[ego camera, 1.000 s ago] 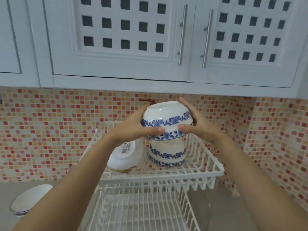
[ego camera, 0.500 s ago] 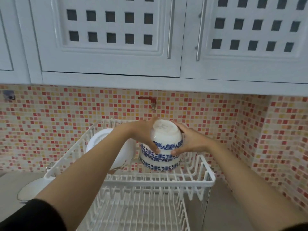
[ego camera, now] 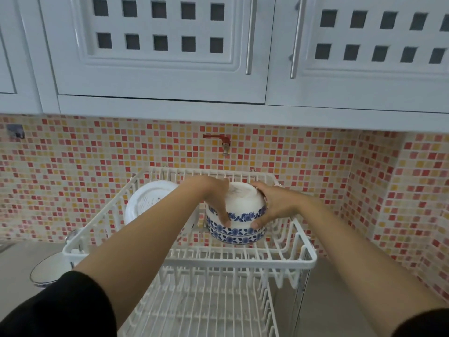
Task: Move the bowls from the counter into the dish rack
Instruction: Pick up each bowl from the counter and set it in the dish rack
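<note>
The dish rack [ego camera: 189, 261] stands on the surface, its upper tier holding an upturned stack of bowls [ego camera: 233, 233] toward the rack's right. The top bowl [ego camera: 243, 203], foot up, sits nested there, gripped between left hand [ego camera: 215, 198] and right hand [ego camera: 274, 205]. Rack's left: a leaning plate [ego camera: 143, 203], open wire between. Another bowl [ego camera: 46, 271] waits left of the rack.

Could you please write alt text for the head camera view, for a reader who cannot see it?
Both hands, left hand and right hand, hold an upturned blue-patterned bowl on a stack of bowls in the upper tier of a white dish rack. A white bowl leans beside it; another bowl sits on the counter.
</note>
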